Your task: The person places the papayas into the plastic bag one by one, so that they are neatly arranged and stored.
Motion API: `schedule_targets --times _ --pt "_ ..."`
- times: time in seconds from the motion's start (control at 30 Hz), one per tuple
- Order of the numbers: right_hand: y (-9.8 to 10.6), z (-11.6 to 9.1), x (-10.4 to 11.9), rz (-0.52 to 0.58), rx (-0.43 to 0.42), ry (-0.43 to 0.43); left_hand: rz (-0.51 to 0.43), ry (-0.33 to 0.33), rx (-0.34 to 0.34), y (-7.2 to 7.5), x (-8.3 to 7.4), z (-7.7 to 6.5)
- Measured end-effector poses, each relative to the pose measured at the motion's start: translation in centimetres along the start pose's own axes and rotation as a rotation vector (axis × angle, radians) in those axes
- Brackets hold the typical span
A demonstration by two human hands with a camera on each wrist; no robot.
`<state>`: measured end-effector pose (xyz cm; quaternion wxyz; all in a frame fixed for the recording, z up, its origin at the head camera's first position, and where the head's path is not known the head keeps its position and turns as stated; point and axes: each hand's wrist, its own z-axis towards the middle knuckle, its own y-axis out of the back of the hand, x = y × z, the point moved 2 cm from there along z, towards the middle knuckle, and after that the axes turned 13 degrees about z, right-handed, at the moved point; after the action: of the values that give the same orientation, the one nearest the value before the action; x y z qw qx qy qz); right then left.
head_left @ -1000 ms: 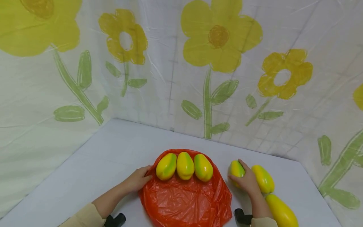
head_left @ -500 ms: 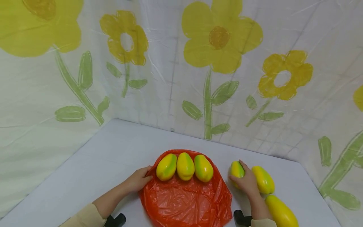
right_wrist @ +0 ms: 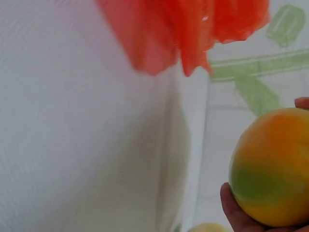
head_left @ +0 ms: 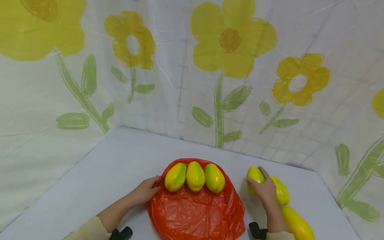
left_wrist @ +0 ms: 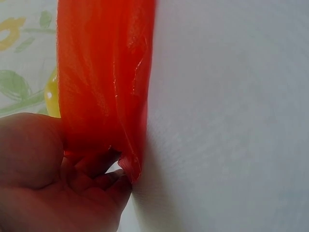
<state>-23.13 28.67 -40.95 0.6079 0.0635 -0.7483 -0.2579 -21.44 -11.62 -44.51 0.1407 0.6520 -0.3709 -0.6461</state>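
Three yellow-green papayas (head_left: 195, 176) already lie side by side on the far part of the red plastic bag (head_left: 196, 210), which is spread flat on the white table (head_left: 99, 173). That much looks done. To my eye about half the fruit is placed: the right hand (head_left: 265, 190) has its fingers curled round a fourth papaya (head_left: 255, 176), at about 3 o'clock from the bag and off its edge. It seems to be lifted from the table, though the head view alone does not settle that. Two more remain: one papaya (head_left: 281, 192) just behind the hand, touching or nearly so, and a longer yellow papaya (head_left: 297, 225) at about 5 o'clock from it, by the forearm.

The left hand (head_left: 146, 190) sits at the bag's 9 o'clock edge. From the head view it merely seems to rest there. The left wrist view shows more: the fingers (left_wrist: 104, 181) are curled in and pinch a fold of the red film (left_wrist: 104, 82), raising it off the table, with a sliver of yellow fruit beyond.

The right wrist view shows what the head view hides, the underside of the held papaya (right_wrist: 270, 166), with fingertips (right_wrist: 236, 212) wrapped beneath it and clear air between fruit and table, the bag's ragged edge (right_wrist: 193, 29) hanging at 11 o'clock. It shows nothing of the three placed fruits. The flower-printed sheet (head_left: 231, 46) backs everything.
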Motion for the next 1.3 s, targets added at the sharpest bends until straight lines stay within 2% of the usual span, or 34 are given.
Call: schedule_targets --times 0.13,0.43,0.7,0.87,1.1,1.3 --pt "0.3 -0.7 0.7 0.051 -0.042 -0.010 -0.015 -0.011 0.007 0.0 0.1 0.1" --pt "0.2 -2.1 1.6 0.176 -0.049 -0.029 -0.021 -0.012 0.012 -0.1 0.2 0.2" --pt "-0.9 -4.1 2.6 0.529 -0.007 -0.084 -0.018 -0.011 0.003 -0.1 0.1 0.1" --pt "-1.8 -5.5 3.6 0.675 0.025 -0.094 -0.020 -0.029 0.014 -0.1 0.2 0.1" --pt "-2.9 -6.8 4.4 0.748 0.049 -0.123 -0.016 -0.025 0.008 -0.1 0.2 0.1" --pt "-3.9 -7.6 4.8 0.786 0.033 -0.147 -0.001 -0.002 -0.008 -0.1 0.1 0.1"
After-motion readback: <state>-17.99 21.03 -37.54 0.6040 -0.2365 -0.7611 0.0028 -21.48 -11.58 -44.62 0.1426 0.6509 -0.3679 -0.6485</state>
